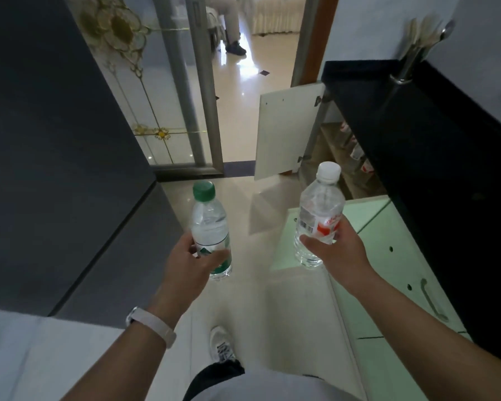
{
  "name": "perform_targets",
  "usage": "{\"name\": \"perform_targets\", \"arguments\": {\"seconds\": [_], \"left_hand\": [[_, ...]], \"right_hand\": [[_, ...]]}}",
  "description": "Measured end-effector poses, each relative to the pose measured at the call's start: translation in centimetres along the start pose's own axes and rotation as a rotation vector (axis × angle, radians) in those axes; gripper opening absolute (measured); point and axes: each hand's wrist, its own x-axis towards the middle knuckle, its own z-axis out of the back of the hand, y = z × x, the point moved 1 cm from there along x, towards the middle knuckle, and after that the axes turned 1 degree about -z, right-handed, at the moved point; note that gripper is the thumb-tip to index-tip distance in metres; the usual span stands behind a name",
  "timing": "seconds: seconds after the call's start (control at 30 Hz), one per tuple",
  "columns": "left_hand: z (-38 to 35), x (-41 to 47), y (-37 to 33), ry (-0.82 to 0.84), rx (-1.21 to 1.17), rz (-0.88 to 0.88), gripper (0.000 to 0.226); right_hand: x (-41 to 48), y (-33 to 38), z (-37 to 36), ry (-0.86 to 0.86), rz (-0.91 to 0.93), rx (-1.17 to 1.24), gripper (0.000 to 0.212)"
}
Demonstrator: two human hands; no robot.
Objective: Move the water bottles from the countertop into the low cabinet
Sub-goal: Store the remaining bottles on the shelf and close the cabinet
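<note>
The left hand (191,257) grips a green-capped water bottle (210,230); the right hand (334,250) grips a white-capped water bottle (320,215). Ahead of the right hand, the low cabinet (339,157) stands open, bottles already inside. Judgement: both bottles are in transit; placement remains.

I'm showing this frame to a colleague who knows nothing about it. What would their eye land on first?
The two water bottles held upright mid-frame: a green-capped bottle in the left hand, a white-capped bottle in the right hand. Next, the white cabinet door standing open beneath the black countertop at right.
</note>
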Motion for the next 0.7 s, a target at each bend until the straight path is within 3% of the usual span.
{"name": "perform_targets", "arguments": {"seconds": [0.3,0.7], "left_hand": [[4.4,11.6,-1.4,0.025,-0.034,-0.012,0.042],[1.7,25.8,-3.9,0.164,0.034,0.05,0.052]], "right_hand": [[6.3,5.1,-6.3,-0.091,-0.005,0.009,0.062],[20.2,6.3,-9.8,-0.132,-0.059,0.036,0.057]]}}
